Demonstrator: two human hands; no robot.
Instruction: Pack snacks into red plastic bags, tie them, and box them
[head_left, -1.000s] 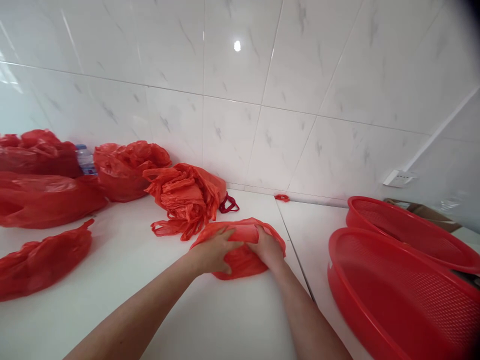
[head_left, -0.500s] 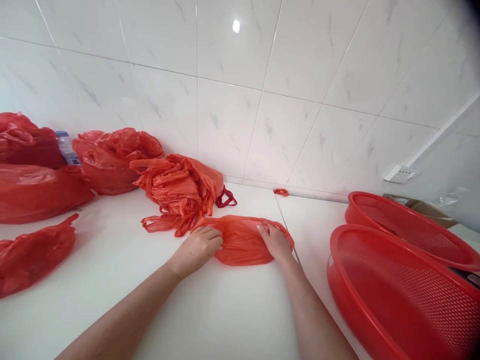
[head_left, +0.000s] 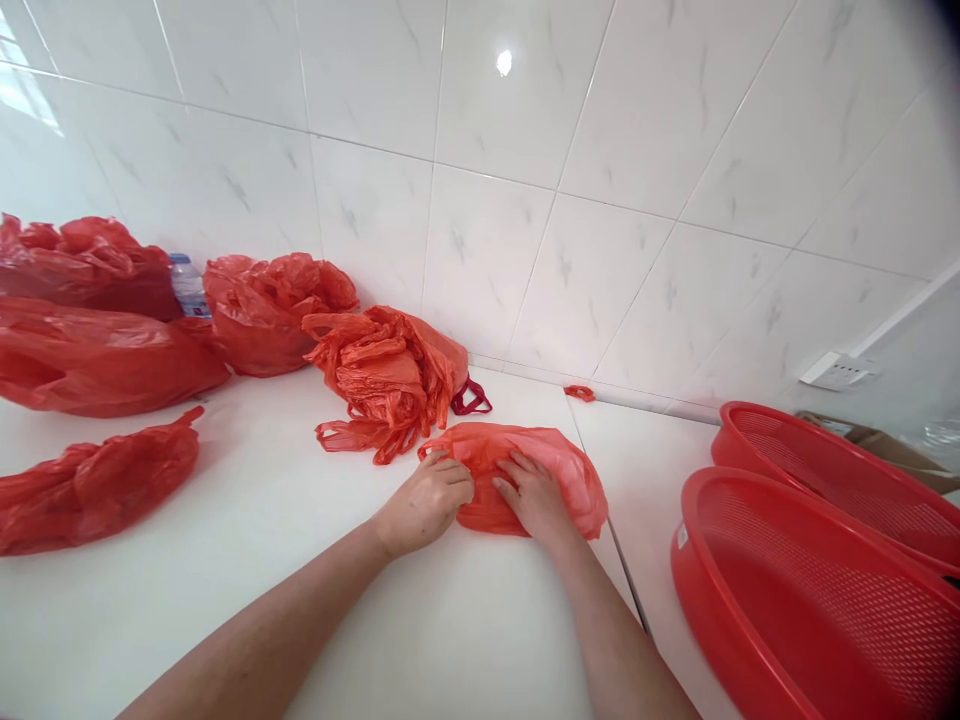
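Observation:
A red plastic bag (head_left: pixel 574 470) lies flat on the white table in front of me. My left hand (head_left: pixel 427 500) grips its left end, fingers curled in. Across the middle of the bag rests my right hand (head_left: pixel 534 497), its fingers stretched out and pressing on the plastic. Just behind my left hand is a crumpled heap of red plastic bags (head_left: pixel 382 375), with loose handles trailing toward me. A dark red strap (head_left: pixel 472 398) pokes out at the heap's right side.
Stuffed red bags (head_left: pixel 105 350) and a bottle with a blue cap (head_left: pixel 187 285) stand at the left by the tiled wall. One more red bag (head_left: pixel 112 480) lies nearer. Two red perforated baskets (head_left: pixel 750 580) stand at right. A red scrap (head_left: pixel 580 393) lies near the wall.
My right hand has moved left from the bag's right end to its middle, and its fingers have spread. The bag's right end now lies flatter and wider. The view has turned slightly left.

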